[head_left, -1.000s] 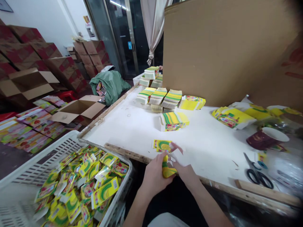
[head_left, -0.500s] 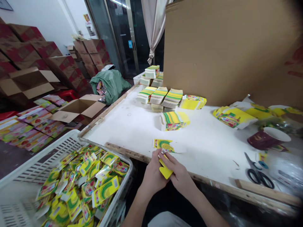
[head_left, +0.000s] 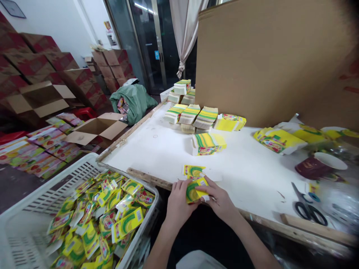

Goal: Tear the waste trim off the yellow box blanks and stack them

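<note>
Between my two hands, over the table's front edge, is a small yellow and green printed carton (head_left: 193, 192). My left hand (head_left: 178, 201) is wrapped round its left side. My right hand (head_left: 220, 198) grips the right end, where a white flap sticks out by the fingers. Just beyond, a flat printed carton (head_left: 192, 170) lies on the white table (head_left: 157, 157). Farther back stands a stack of flat cartons (head_left: 206, 144), with more bundles (head_left: 190, 114) behind it. At my left, a white plastic basket (head_left: 84, 168) holds many yellow-green cartons (head_left: 127, 220).
Scissors (head_left: 310, 213), a wooden strip (head_left: 316, 228) and a maroon paper cup (head_left: 311, 166) are at the right. A large cardboard sheet (head_left: 260, 63) stands along the back. Open boxes (head_left: 98, 129) and a green sack (head_left: 136, 102) sit on the floor at left.
The carton has turned in my hands, so its printed face with the green ring now shows instead of a plain yellow flap. My right hand has shifted to its right end.
</note>
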Motion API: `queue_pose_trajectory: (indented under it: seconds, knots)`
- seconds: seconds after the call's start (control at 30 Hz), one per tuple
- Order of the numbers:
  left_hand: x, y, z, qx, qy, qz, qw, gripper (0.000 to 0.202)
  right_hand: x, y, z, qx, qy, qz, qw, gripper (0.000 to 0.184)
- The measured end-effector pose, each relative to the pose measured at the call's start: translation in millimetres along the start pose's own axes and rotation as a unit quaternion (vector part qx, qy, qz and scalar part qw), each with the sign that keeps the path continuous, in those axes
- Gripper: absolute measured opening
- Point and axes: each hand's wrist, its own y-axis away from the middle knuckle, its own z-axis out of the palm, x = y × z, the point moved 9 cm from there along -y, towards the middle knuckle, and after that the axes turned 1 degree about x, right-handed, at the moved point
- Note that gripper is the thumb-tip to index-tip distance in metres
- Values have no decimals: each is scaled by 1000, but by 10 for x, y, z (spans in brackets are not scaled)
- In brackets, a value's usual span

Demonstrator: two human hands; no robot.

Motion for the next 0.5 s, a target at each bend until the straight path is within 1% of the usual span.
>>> queue_pose_trajectory:
  seconds: [0.07,0.13,0.17,0.2,0.27,0.3,0.33,0.37,0.4,0.43,0.47,0.5]
  knots:
    - [3,8,19,-2,-6,-1,1000,48,-34,-15,-21,-47,0,-7,999,33]
    - [23,8,22,-1,-7,4,1000,48,-72,-35,-38,-64,-8,-3,998,34]
    - [36,3,12,5,-6,5,1000,48,-91,-50,-44,-54,-15,3,998,33]
    - [47,-7,-5,13,-6,5,1000,49,-105,-67,-50,-29,-25,13,999,30]
    - [50,-35,-46,30,-2,2,1000,52,-121,-95,-40,37,-56,29,997,31]
    - [28,-50,-71,36,2,0,999,52,-119,-108,-15,63,-79,34,994,37]
    - [-22,-60,-113,48,9,-7,999,51,-102,-126,24,78,-105,37,991,48]
    - [-115,-60,-186,73,18,-23,997,48,-62,-150,59,86,-128,42,987,58]
    - [-258,-39,-302,115,35,-52,991,46,6,-179,82,89,-135,52,985,65]
    - [-442,13,-451,173,56,-90,979,45,102,-211,87,91,-118,68,987,66]
    - [-669,114,-634,248,83,-141,955,47,222,-238,55,101,-78,89,988,60]
    - [-901,247,-802,320,121,-188,921,54,351,-260,3,112,-6,115,987,49]
